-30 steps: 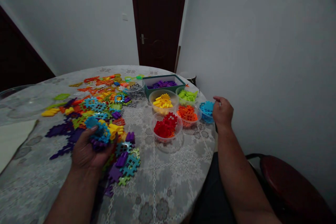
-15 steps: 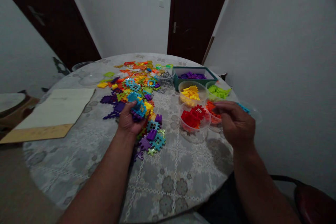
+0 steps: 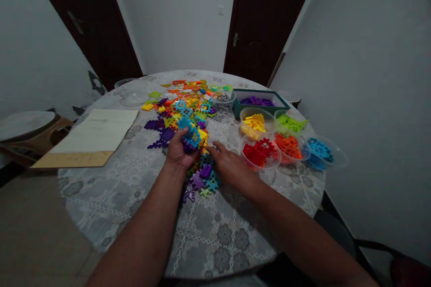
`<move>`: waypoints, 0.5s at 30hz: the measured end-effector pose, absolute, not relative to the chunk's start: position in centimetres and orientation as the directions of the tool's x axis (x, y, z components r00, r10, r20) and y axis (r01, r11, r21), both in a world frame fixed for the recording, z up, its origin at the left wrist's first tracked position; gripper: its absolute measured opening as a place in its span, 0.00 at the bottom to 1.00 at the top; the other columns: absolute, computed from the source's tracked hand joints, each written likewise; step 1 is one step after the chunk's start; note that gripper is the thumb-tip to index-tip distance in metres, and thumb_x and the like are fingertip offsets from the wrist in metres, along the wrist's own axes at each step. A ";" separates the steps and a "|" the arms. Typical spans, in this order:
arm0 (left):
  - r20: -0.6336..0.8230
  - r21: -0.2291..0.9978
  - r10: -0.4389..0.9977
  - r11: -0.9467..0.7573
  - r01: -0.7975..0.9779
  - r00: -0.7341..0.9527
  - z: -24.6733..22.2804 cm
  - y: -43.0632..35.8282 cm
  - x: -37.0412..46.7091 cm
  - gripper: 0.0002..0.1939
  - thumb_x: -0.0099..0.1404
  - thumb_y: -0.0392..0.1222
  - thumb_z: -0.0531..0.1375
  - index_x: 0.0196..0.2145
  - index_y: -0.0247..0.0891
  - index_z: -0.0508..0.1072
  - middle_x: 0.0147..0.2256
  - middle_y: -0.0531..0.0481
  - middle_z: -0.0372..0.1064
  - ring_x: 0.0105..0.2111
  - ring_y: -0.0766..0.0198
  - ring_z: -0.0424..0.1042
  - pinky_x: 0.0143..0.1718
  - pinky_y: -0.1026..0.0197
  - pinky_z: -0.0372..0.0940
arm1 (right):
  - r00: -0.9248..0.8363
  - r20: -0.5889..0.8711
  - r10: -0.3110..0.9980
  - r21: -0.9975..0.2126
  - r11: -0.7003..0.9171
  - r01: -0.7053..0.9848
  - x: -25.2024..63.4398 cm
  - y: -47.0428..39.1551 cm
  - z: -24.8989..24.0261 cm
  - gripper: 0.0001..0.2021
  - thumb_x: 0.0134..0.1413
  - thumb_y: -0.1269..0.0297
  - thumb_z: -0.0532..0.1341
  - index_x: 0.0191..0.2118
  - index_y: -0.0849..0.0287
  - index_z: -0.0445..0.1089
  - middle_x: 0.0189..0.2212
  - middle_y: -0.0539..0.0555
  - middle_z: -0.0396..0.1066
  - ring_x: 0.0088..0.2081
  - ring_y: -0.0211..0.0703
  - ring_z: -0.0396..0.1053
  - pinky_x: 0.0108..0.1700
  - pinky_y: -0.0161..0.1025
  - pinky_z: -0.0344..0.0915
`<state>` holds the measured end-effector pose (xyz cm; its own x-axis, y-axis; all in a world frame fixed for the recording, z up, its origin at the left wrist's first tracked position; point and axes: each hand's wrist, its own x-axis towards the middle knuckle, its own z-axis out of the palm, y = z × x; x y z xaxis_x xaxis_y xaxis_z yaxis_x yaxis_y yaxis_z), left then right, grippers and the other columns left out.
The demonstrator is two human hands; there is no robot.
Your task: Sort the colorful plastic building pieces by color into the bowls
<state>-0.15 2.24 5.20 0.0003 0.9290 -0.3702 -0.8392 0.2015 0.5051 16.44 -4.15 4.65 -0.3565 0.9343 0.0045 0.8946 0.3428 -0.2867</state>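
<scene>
My left hand (image 3: 178, 153) is closed around several interlocking plastic blocks (image 3: 190, 134), mostly blue with some purple, and lifts them over the pile. Yellow blocks (image 3: 203, 137) show just beside that handful; whether they are held too, I cannot tell. My right hand (image 3: 232, 167) reaches in from the right, fingers stretched out and apart, its fingertips close to the yellow pieces. Nothing shows in its fingers. Under and between both hands lie loose teal and purple pieces, among them a purple block (image 3: 206, 171). The mixed pile (image 3: 188, 101) spreads away toward the far side of the table.
Clear round tubs on the right hold red (image 3: 258, 152), orange (image 3: 288, 147), yellow (image 3: 254, 124), green (image 3: 291, 123) and blue pieces (image 3: 319, 150). Behind them, a dark green box (image 3: 237, 110) contains purple pieces. A paper folder (image 3: 96, 132) lies at the left of the round table.
My right hand has moved left from above the tubs to the pile beside my left hand, uncovering the orange and blue tubs. My left hand still grips its blocks. The view has shifted slightly left.
</scene>
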 end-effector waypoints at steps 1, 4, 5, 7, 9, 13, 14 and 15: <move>-0.370 0.500 0.929 0.201 -0.842 0.002 5.2 2.3 -0.2 0.12 0.58 0.34 0.66 0.41 0.36 0.77 0.31 0.49 0.80 0.28 0.58 0.80 0.33 0.58 0.78 | -0.358 -0.005 0.934 -0.266 0.344 0.901 16.3 -3.9 4.6 0.26 0.68 0.75 0.54 0.68 0.52 0.65 0.70 0.65 0.62 0.49 0.56 0.78 0.45 0.46 0.72; -0.363 0.492 0.932 0.200 -0.847 0.010 5.3 2.3 -0.1 0.11 0.58 0.34 0.66 0.41 0.37 0.77 0.30 0.50 0.80 0.27 0.59 0.79 0.33 0.58 0.78 | -0.332 -0.029 0.943 -0.231 0.316 0.920 16.2 -3.5 4.2 0.17 0.70 0.74 0.53 0.58 0.56 0.71 0.60 0.64 0.70 0.44 0.50 0.77 0.41 0.42 0.69; -0.363 0.493 0.932 0.204 -0.846 0.013 5.3 2.2 -0.1 0.10 0.59 0.34 0.66 0.41 0.37 0.77 0.30 0.51 0.79 0.26 0.60 0.79 0.32 0.58 0.78 | -0.315 -0.026 0.949 -0.230 0.301 0.926 16.3 -3.5 4.1 0.16 0.70 0.74 0.53 0.56 0.56 0.71 0.58 0.64 0.71 0.42 0.49 0.76 0.40 0.41 0.68; -0.364 0.497 0.931 0.211 -0.842 0.019 5.5 2.2 0.0 0.09 0.60 0.34 0.65 0.40 0.37 0.77 0.29 0.51 0.79 0.26 0.60 0.78 0.31 0.59 0.78 | -0.292 -0.007 0.956 -0.242 0.282 0.928 16.4 -3.5 3.9 0.14 0.69 0.74 0.54 0.55 0.57 0.71 0.55 0.63 0.73 0.41 0.48 0.75 0.39 0.40 0.67; -0.369 0.500 0.929 0.217 -0.838 0.021 5.8 2.1 0.1 0.07 0.61 0.34 0.64 0.39 0.37 0.77 0.29 0.51 0.79 0.26 0.61 0.79 0.31 0.59 0.78 | -0.284 0.008 0.959 -0.256 0.277 0.926 16.6 -3.8 3.9 0.13 0.69 0.74 0.55 0.53 0.58 0.71 0.50 0.62 0.74 0.42 0.48 0.75 0.39 0.39 0.66; -0.362 0.500 0.931 0.226 -0.836 0.035 6.0 1.9 0.3 0.05 0.63 0.33 0.62 0.37 0.37 0.76 0.30 0.49 0.79 0.27 0.59 0.80 0.33 0.57 0.79 | -0.330 0.054 0.942 -0.340 0.328 0.881 17.1 -5.0 5.4 0.12 0.67 0.73 0.56 0.51 0.59 0.73 0.45 0.60 0.78 0.44 0.49 0.76 0.42 0.40 0.67; -0.354 0.501 0.935 0.225 -0.836 0.040 6.0 2.0 0.4 0.04 0.62 0.33 0.62 0.37 0.37 0.75 0.30 0.49 0.79 0.28 0.59 0.80 0.34 0.57 0.79 | -0.346 0.086 0.934 -0.393 0.351 0.850 17.4 -5.1 6.1 0.12 0.67 0.73 0.57 0.52 0.58 0.73 0.45 0.59 0.79 0.44 0.48 0.76 0.44 0.39 0.68; -0.343 0.503 0.939 0.222 -0.835 0.043 5.9 2.0 0.4 0.05 0.61 0.32 0.63 0.36 0.37 0.75 0.30 0.49 0.79 0.28 0.58 0.80 0.34 0.57 0.79 | -0.359 0.118 0.926 -0.451 0.372 0.811 17.9 -5.1 7.0 0.13 0.67 0.73 0.58 0.52 0.57 0.74 0.45 0.57 0.80 0.44 0.47 0.77 0.45 0.39 0.68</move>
<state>0.39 1.99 5.92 0.0425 0.9385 -0.3426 -0.8352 0.2216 0.5033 17.95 -5.09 6.97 -0.3589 0.9259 0.1178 0.8114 0.3718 -0.4510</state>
